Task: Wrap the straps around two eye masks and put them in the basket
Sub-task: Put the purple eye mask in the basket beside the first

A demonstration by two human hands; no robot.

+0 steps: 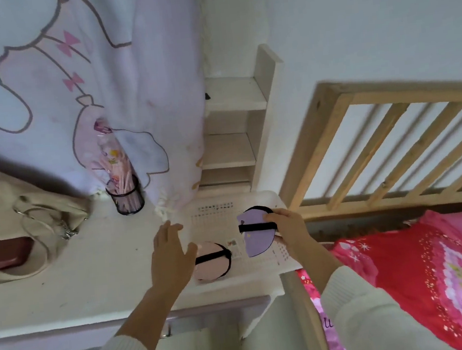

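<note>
While the right hand (287, 227) reaches in from the bed side over the white basket (266, 199), its fingers are pinched on the purple eye mask (254, 241), thumb on top across the black strap (254, 227) wrapped round it, so the mask hangs above the basket's right half. Left hand (169, 254) is flat and loose, fingers spread (holding nothing), at the basket's left edge. Pink eye mask (212, 261), strap wrapped, lies in the basket just beside that thumb.
</note>
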